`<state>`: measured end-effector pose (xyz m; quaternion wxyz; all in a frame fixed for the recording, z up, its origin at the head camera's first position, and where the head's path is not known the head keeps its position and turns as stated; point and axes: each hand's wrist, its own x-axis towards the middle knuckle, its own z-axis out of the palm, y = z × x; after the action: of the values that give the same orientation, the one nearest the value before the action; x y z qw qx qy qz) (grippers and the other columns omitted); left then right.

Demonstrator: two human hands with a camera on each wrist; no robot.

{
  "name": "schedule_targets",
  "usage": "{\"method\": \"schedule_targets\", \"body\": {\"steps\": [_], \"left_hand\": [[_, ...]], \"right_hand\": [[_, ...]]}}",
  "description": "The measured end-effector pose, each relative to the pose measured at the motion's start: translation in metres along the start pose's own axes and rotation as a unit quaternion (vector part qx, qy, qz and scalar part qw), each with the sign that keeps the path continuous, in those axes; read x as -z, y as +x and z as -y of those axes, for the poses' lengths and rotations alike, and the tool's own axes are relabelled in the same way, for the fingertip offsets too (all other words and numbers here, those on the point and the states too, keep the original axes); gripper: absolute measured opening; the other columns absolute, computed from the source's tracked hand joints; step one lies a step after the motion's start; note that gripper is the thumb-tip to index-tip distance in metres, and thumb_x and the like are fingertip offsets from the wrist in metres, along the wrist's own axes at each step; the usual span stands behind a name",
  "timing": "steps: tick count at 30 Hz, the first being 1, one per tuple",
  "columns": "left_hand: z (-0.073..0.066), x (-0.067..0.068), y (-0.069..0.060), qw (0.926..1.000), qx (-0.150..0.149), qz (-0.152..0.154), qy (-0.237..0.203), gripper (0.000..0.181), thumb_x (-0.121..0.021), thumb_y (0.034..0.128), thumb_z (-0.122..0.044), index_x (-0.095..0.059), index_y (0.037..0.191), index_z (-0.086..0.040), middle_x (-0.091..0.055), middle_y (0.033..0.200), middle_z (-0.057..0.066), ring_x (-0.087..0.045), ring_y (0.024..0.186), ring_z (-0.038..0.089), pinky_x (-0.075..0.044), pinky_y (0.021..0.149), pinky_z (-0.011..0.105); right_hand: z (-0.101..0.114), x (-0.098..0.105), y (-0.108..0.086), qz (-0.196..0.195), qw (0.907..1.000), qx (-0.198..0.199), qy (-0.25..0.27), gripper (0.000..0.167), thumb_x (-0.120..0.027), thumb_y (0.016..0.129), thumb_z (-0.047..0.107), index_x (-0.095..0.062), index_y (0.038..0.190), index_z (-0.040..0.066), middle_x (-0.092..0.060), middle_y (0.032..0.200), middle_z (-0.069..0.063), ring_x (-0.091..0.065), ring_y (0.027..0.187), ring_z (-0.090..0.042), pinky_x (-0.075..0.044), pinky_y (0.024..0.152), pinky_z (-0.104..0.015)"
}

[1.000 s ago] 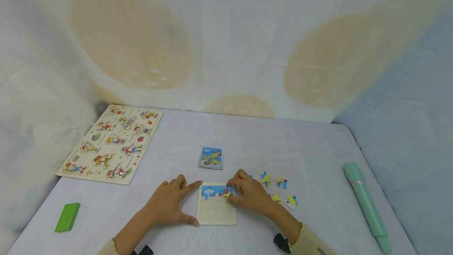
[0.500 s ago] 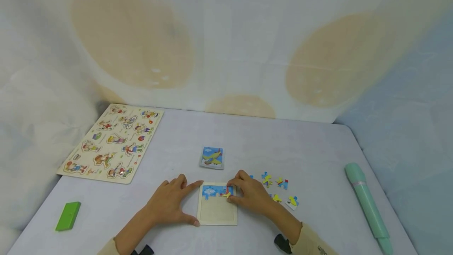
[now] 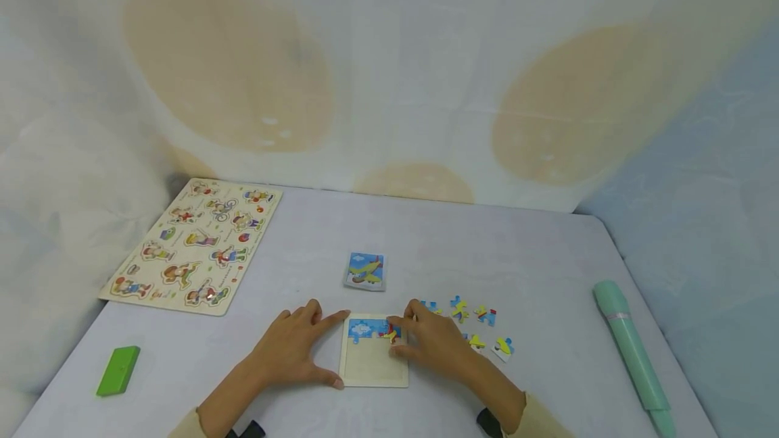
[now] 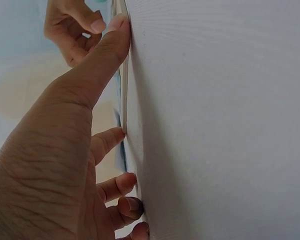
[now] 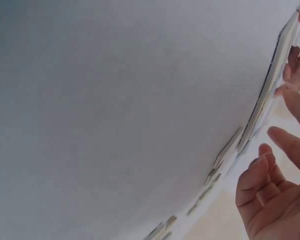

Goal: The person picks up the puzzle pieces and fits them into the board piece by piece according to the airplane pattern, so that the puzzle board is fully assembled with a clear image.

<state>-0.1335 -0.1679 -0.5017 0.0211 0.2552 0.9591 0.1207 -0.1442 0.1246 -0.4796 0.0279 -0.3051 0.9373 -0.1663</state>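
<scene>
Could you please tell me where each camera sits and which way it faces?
Head: worn on the head, looking forward and down at the puzzle tray and white tabletop; left hand and right hand show.
Left wrist: looks low across the white tabletop; left hand large, right-hand fingers beyond.
Right wrist: looks low across the white tabletop; right hand at the right edge, left-hand fingers beyond.
Shared: both wrist views show the puzzle tray edge-on.

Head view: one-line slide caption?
Left hand touches the left corners of a partly filled tray; right hand is over its right edge, loose pieces to the right.
</scene>
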Motion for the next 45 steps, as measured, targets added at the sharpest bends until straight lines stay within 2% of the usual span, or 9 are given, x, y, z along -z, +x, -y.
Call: {"method": "schedule_targets", "body": {"steps": [3, 9, 14, 18, 25, 37, 45], "left_hand": [[0.000, 0.000, 0.001, 1.0000, -0.002, -0.001, 0.001, 0.106, -0.056, 0.0560, -0.096, -0.052, 0.143, -0.035, -0.034, 0.091, -0.008, -0.033, 0.071, 0.007, -0.026, 0.065, 0.026], [0.000, -0.001, 0.001, 1.0000, 0.000, 0.000, 0.004, 0.106, -0.055, 0.0554, -0.096, -0.052, 0.143, -0.036, -0.033, 0.091, -0.008, -0.033, 0.071, 0.007, -0.026, 0.065, 0.026], [-0.001, 0.000, 0.001, 1.0000, 0.001, -0.001, 0.007, 0.106, -0.056, 0.0555, -0.096, -0.053, 0.143, -0.036, -0.033, 0.091, -0.008, -0.033, 0.071, 0.007, -0.026, 0.065, 0.026], [-0.001, 0.001, 0.001, 1.0000, 0.002, -0.002, 0.008, 0.106, -0.057, 0.0551, -0.095, -0.053, 0.142, -0.035, -0.032, 0.090, -0.008, -0.033, 0.071, 0.007, -0.026, 0.065, 0.026], [0.000, 0.000, 0.001, 0.9999, 0.002, -0.004, 0.011, 0.106, -0.056, 0.0548, -0.096, -0.053, 0.142, -0.035, -0.032, 0.090, -0.009, -0.033, 0.070, 0.007, -0.026, 0.065, 0.026], [0.000, -0.003, 0.001, 0.9999, 0.005, 0.001, 0.013, 0.107, -0.054, 0.0542, -0.098, -0.052, 0.143, -0.037, -0.034, 0.091, -0.008, -0.034, 0.072, 0.007, -0.027, 0.066, 0.027], [0.001, -0.002, 0.001, 0.9999, 0.001, -0.004, 0.012, 0.107, -0.054, 0.0546, -0.097, -0.052, 0.143, -0.036, -0.034, 0.091, -0.008, -0.033, 0.072, 0.007, -0.026, 0.066, 0.026]], "right_hand": [[0.000, 0.002, -0.007, 0.014, 0.9994, 0.003, -0.030, 0.054, -0.071, 0.087, 0.050, -0.065, 0.134, 0.023, -0.045, 0.095, 0.007, -0.036, 0.064, -0.003, -0.033, 0.053, -0.016], [0.000, 0.001, -0.017, 0.008, 0.9968, 0.016, -0.078, 0.054, -0.069, 0.087, 0.053, -0.064, 0.134, 0.026, -0.040, 0.090, 0.006, -0.032, 0.061, -0.003, -0.028, 0.048, -0.017], [0.004, -0.002, -0.021, 0.007, 0.9944, 0.032, -0.100, 0.056, -0.068, 0.086, 0.055, -0.065, 0.133, 0.023, -0.040, 0.089, 0.004, -0.035, 0.063, -0.003, -0.029, 0.046, -0.016], [0.007, -0.004, -0.023, 0.011, 0.9933, 0.029, -0.111, 0.057, -0.068, 0.087, 0.055, -0.064, 0.134, 0.022, -0.041, 0.089, 0.003, -0.036, 0.064, -0.004, -0.029, 0.046, -0.017], [0.011, -0.002, -0.023, 0.022, 0.9944, 0.013, -0.102, 0.056, -0.066, 0.089, 0.053, -0.063, 0.135, 0.021, -0.042, 0.089, 0.001, -0.037, 0.064, -0.005, -0.029, 0.045, -0.018], [0.017, -0.002, -0.023, 0.058, 0.9970, -0.034, -0.037, 0.056, -0.069, 0.089, 0.048, -0.063, 0.135, 0.017, -0.043, 0.088, 0.003, -0.038, 0.062, -0.004, -0.032, 0.048, -0.020], [0.020, -0.005, -0.021, 0.070, 0.9958, -0.045, -0.037, 0.059, -0.066, 0.091, 0.050, -0.061, 0.137, 0.015, -0.048, 0.093, 0.000, -0.040, 0.062, -0.005, -0.035, 0.051, -0.019]]}}
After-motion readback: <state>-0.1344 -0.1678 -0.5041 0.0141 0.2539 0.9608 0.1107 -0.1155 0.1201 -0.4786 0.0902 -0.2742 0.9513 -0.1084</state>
